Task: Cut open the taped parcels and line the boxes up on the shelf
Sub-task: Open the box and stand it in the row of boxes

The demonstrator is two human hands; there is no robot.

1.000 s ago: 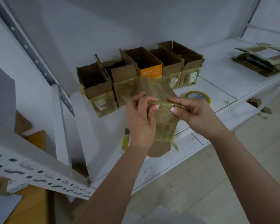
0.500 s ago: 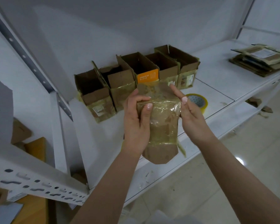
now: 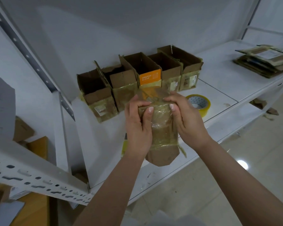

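Both hands are gripping one taped parcel [image 3: 162,128], holding it upright in the air over the front part of the white shelf [image 3: 104,144]. Left hand [image 3: 138,128] is wrapping round the parcel's left side, thumb lying across the taped front, fingers curling over the top edge. Right hand [image 3: 185,118] is clasping the right side, fingertips digging into the crumpled clear tape at the top. Tape there is bunching and lifting; whether the top seam is already open is hard to tell under the glare. Bare brown cardboard is showing at the parcel's lower end, below the tape band.

Behind the parcel, five opened boxes [image 3: 137,79] are standing in a row on the shelf against the wall, sides touching, flaps up, the middle one with an orange front [image 3: 149,77]. Roll of yellowish packing tape [image 3: 198,103] is lying flat on the shelf just right of the right hand. Something yellow [image 3: 124,145] is peeking out from behind the left wrist on the shelf, too hidden to name. Stack of flattened cardboard [image 3: 266,61] is sitting well apart at the far right of the shelf. Slotted metal upright [image 3: 39,180] is crossing the lower left.
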